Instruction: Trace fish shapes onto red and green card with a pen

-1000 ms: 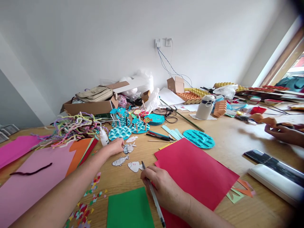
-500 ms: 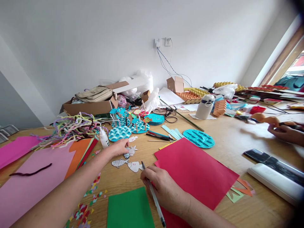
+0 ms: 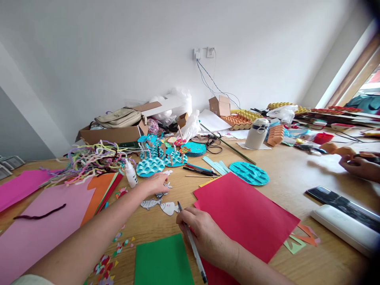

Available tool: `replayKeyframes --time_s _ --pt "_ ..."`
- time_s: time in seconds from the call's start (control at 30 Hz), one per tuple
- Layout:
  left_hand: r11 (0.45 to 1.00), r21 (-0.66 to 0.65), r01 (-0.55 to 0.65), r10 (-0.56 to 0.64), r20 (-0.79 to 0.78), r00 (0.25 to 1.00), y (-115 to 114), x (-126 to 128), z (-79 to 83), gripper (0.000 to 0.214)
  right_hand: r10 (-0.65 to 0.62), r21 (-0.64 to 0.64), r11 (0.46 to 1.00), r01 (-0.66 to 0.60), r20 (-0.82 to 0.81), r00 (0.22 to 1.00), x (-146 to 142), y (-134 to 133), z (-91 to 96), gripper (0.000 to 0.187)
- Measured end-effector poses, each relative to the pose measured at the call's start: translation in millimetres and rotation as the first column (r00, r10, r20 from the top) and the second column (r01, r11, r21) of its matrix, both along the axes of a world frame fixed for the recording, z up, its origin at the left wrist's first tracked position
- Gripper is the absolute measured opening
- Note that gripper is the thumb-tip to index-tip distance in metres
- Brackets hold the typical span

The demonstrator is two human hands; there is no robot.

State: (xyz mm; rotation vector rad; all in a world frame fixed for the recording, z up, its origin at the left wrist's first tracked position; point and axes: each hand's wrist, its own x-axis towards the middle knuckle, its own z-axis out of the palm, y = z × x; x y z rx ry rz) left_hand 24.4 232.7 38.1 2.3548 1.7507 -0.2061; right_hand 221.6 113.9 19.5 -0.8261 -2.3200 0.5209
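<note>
Paper fish (image 3: 168, 208) under and beside left grip (image 3: 158, 184), opening and hold unclear; right grip (image 3: 202, 230) curled round pen (image 3: 194, 250).

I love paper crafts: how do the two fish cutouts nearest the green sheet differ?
The slim fish has a narrow body; the round fish a deeper one. The slim fish is grey-patterned; the round fish is paler, with reddish marks. Both lie on the table.

Left hand (image 3: 157, 184) at paper fish cutouts (image 3: 168, 208) on wooden table (image 3: 157, 226); right hand (image 3: 204, 233) grips pen (image 3: 194, 251) over red sheet (image 3: 246, 213), green paper (image 3: 163, 261) nearby.
</note>
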Motion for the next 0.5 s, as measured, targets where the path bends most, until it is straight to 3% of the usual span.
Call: replayKeyframes --time_s 0.23,0.5 --pt "0.999 -0.012 0.044 -0.045 -0.112 0.993 4.9 24.4 1.4 0.029 0.001 -0.007 1.000 -0.001 0.001 1.000 0.5 0.3 0.3 0.019" --pt "0.991 0.011 0.134 -0.131 -0.135 0.982 7.0 25.8 -3.3 0.029 -0.009 -0.008 1.000 0.009 0.016 1.000 0.4 -0.3 1.4 0.018"
